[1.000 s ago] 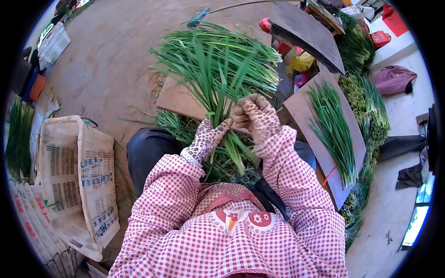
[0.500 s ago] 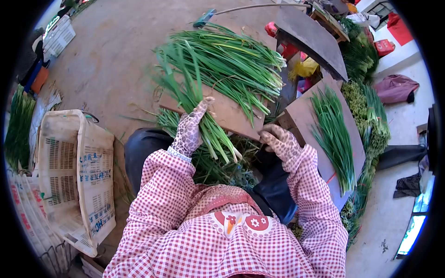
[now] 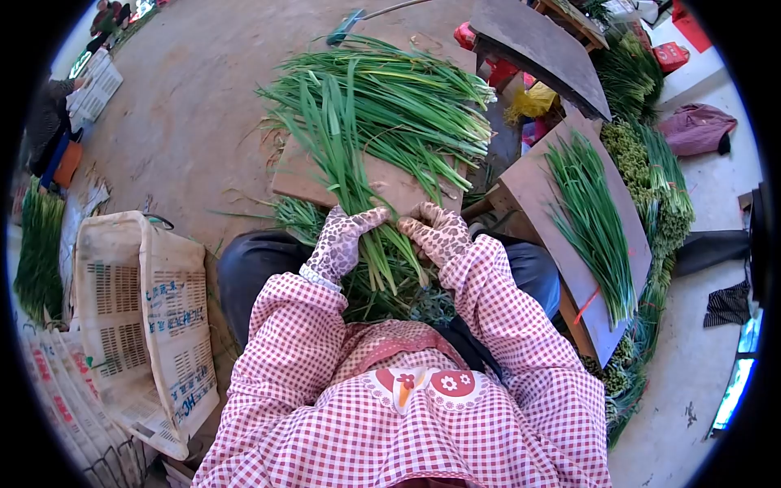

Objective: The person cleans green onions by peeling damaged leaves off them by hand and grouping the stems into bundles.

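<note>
One bunch of stalks, overlapping one pile, is seemingly being picked over: the left hand is gripping it, the right hand is resting half-curled against it, hold unclear. The next move is probably calling for a steady grip. The pile and one second bunch are lying on two boards.

One bunch of green leaves is held; one large pile and one side pile lie on two boards, one each. At least two plastic crates, one broom and one purple jacket show.
</note>
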Demonstrator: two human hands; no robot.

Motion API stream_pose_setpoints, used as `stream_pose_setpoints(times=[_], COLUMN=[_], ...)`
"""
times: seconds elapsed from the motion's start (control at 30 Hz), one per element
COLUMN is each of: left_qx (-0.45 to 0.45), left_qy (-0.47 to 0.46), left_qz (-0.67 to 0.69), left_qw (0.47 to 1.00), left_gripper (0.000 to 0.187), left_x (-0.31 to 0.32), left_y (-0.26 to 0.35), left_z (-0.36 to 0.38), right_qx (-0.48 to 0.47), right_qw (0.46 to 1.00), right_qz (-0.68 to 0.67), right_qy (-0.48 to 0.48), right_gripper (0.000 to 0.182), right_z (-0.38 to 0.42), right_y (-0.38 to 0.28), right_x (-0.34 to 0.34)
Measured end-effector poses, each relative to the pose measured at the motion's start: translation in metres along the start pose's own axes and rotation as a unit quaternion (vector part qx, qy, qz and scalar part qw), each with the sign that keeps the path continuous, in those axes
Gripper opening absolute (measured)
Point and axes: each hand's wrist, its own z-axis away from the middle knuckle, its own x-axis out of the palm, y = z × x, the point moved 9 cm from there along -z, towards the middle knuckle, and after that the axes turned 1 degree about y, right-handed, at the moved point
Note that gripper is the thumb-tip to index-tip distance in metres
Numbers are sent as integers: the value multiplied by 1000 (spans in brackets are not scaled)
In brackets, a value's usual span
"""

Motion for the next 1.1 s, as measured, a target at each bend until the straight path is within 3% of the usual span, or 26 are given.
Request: stream_pose_setpoints(times=[0.03,0.1,0.13,0.2,0.3,0.33,0.4,0.47,0.5,0.53,0.57,0.6,0.67,0.7,0.77,0.8,0.87,0.93,0.97,1.0,1.07,1.1], left_qx=[64,8,9,5,6,26,39,138,161,161,139,117,105,76,47,48,20,11,68,52,26,43], left_qy=[1,43,45,75,104,118,131,172,198,200,195,190,182,180,151,149,156,173,113,96,57,8], left_qz=[-34,83,84,127,106,92,103,84,67,72,50,27,37,46,50,47,68,29,-108,-156,-252,-260], left_qw=[997,996,995,989,989,988,985,972,965,964,969,975,977,980,986,986,985,984,985,982,966,965], left_gripper=[37,33,33,37,33,33,32,27,27,27,27,28,30,30,31,31,32,31,27,28,33,32], left_x=[-1,-7,-6,-11,-34,-36,-40,-51,-56,-56,-55,-53,-44,-38,-33,-29,-20,-28,-23,-19,-13,-7], left_y=[11,6,10,12,7,14,20,37,43,45,43,39,32,26,13,14,12,11,23,23,24,22], left_z=[2,1,2,4,-5,-4,0,6,10,11,11,9,4,3,-4,-2,2,4,7,9,13,12], right_qx=[0,-126,-155,-129,-109,-59,-116,-110,-47,17,10,-22,-106,-62,-152,-200,-145,-174,-114,28,115,117], right_qw=[1000,980,969,935,921,955,920,941,986,998,984,976,918,942,918,888,919,927,959,994,972,971], right_qz=[1,-140,-186,-331,-369,-275,-371,-313,-149,21,168,214,381,327,360,408,366,333,261,64,-151,-152], right_qy=[0,70,45,15,62,95,-44,-60,-59,-55,-54,-26,37,28,62,68,-16,-3,-13,-80,-139,-140], right_gripper=[24,20,18,17,16,16,15,18,21,25,38,53,66,72,76,67,57,49,46,44,43,43], right_z=[-4,-10,-9,-19,-17,-3,2,30,44,58,58,74,80,80,65,58,33,19,10,16,13,12], right_y=[7,0,-6,6,16,3,16,28,36,47,78,62,18,-6,-30,-40,-29,-10,7,16,47,48], right_x=[3,-5,-2,3,-3,-12,-16,-35,-46,-62,-77,-80,-75,-63,-31,-13,14,23,22,25,31,33])
